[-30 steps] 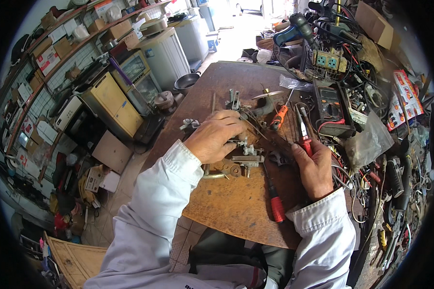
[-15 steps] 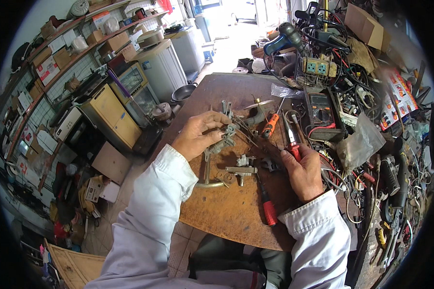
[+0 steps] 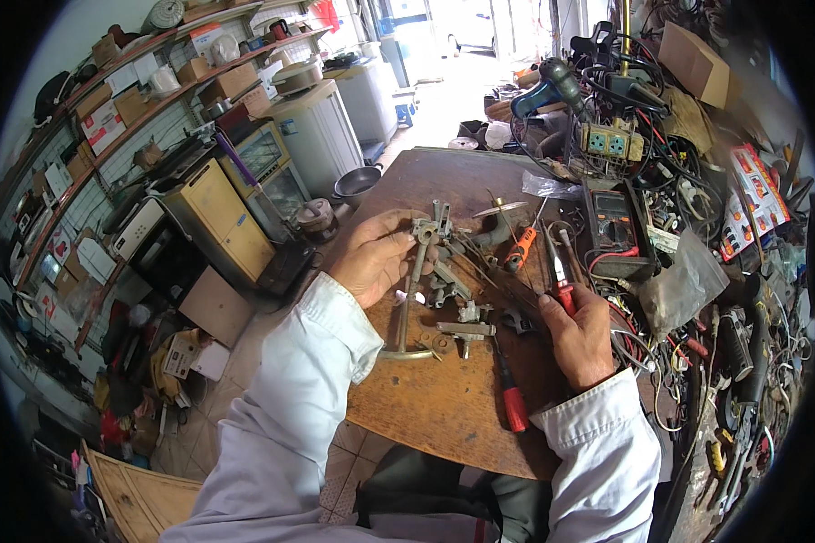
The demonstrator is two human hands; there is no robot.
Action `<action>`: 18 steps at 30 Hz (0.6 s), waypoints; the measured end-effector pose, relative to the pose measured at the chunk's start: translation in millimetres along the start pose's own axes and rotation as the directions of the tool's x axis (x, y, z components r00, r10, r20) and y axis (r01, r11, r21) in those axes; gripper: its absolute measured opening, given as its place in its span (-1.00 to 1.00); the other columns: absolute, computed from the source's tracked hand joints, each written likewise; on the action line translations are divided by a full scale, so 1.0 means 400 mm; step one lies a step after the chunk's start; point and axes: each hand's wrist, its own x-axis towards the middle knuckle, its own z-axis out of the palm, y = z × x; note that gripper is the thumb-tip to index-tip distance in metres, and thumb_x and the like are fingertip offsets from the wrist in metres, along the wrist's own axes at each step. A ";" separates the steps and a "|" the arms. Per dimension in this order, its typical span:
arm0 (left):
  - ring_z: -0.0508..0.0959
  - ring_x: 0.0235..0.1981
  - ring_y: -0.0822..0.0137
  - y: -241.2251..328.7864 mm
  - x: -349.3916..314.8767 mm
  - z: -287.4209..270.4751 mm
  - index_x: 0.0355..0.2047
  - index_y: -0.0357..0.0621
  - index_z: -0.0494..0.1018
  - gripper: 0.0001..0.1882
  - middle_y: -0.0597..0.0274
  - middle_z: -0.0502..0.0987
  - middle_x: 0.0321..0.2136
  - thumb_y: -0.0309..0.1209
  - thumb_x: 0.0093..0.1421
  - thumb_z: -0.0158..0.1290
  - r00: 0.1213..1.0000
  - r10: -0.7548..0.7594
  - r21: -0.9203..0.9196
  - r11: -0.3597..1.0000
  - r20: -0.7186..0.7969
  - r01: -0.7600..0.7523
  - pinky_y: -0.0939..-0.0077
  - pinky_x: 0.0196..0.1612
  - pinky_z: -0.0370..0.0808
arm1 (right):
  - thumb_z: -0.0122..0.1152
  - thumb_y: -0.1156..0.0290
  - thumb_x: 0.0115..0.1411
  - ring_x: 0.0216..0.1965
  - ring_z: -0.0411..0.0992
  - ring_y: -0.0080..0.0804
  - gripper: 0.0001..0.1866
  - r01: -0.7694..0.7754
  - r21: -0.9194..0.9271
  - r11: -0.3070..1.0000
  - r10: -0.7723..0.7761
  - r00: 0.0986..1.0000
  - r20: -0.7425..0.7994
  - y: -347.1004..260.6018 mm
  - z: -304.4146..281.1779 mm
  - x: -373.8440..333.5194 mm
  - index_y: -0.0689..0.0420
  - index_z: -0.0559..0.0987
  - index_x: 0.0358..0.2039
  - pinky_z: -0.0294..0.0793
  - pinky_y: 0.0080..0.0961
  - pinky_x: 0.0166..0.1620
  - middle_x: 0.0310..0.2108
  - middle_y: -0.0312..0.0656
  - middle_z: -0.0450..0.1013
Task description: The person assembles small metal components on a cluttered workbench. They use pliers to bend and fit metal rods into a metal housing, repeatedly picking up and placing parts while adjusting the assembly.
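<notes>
My left hand (image 3: pixel 371 258) is closed on a small grey metal fitting (image 3: pixel 425 232) with a round hole facing up, above the left half of the table. My right hand (image 3: pixel 578 335) grips red-handled pliers (image 3: pixel 558 263), jaws pointing away from me. Just beside the left fingers lie several grey cast metal parts (image 3: pixel 449 281) and a metal tube (image 3: pixel 404 319) with a curved bar at its near end. A flat metal piece (image 3: pixel 466 329) and small rings (image 3: pixel 441 343) lie nearer me. Between my hands is a red-handled screwdriver (image 3: pixel 513 407); an orange-handled tool (image 3: pixel 520 249) lies farther off.
The worn wooden table (image 3: pixel 426 398) curves along its near edge. A multimeter (image 3: pixel 612 222) in a dark tray, a plastic bag (image 3: pixel 684 281) and tangled wires crowd the right. A thin metal disc (image 3: pixel 501 209) sits toward the back. Cabinets and a frying pan (image 3: pixel 358 184) stand left.
My left hand has drawn slightly left with the fitting, uncovering more cast parts beneath it. The right hand keeps its grip on the pliers. The whole view has shifted slightly.
</notes>
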 end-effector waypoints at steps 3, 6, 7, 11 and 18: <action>0.61 -0.18 0.16 0.005 -0.002 -0.005 0.04 -0.31 0.35 -0.72 -0.01 0.53 -0.14 -0.56 0.34 -0.12 1.000 -0.010 -0.076 0.997 0.018 0.011 0.28 -0.16 0.61 | 0.28 0.40 0.17 -0.53 0.31 -0.48 -0.76 -0.021 0.013 1.000 0.021 1.000 0.013 -0.011 0.000 -0.001 0.36 0.52 -0.41 0.34 -0.39 -0.41 -0.61 -0.14 0.43; 0.61 -0.18 0.16 0.004 0.001 -0.009 0.02 -0.30 0.36 -0.73 -0.02 0.55 -0.15 -0.56 0.34 -0.14 0.999 -0.032 -0.068 0.997 -0.008 0.032 0.27 -0.15 0.61 | 0.28 0.40 0.18 -0.53 0.30 -0.49 -0.76 -0.028 0.060 0.998 0.027 1.000 0.008 -0.003 0.003 -0.002 0.35 0.51 -0.42 0.34 -0.39 -0.41 -0.62 -0.15 0.41; 0.61 -0.18 0.16 0.003 0.003 -0.010 0.02 -0.30 0.37 -0.74 -0.03 0.56 -0.15 -0.56 0.34 -0.14 0.999 -0.041 -0.055 0.998 -0.025 0.039 0.27 -0.15 0.60 | 0.27 0.40 0.18 -0.53 0.30 -0.49 -0.76 -0.019 0.069 0.997 0.019 1.000 0.007 0.008 0.005 0.000 0.35 0.51 -0.42 0.33 -0.39 -0.41 -0.62 -0.15 0.41; 0.60 -0.21 0.22 0.005 0.001 -0.006 0.05 -0.29 0.40 -0.67 0.03 0.57 -0.17 -0.57 0.28 -0.12 0.999 -0.030 -0.045 0.999 -0.040 0.028 0.30 -0.19 0.62 | 0.27 0.39 0.18 -0.54 0.29 -0.48 -0.75 0.005 0.054 0.999 -0.005 1.000 0.005 0.013 0.003 0.001 0.35 0.51 -0.43 0.32 -0.38 -0.42 -0.63 -0.15 0.40; 0.60 -0.22 0.22 0.009 0.000 -0.003 0.08 -0.30 0.38 -0.64 0.02 0.55 -0.16 -0.60 0.28 -0.15 1.000 -0.027 -0.099 0.995 0.002 0.027 0.28 -0.20 0.62 | 0.25 0.38 0.19 -0.55 0.27 -0.48 -0.74 -0.004 0.061 0.998 0.003 1.000 0.014 0.016 0.003 0.003 0.34 0.48 -0.46 0.30 -0.38 -0.43 -0.65 -0.18 0.36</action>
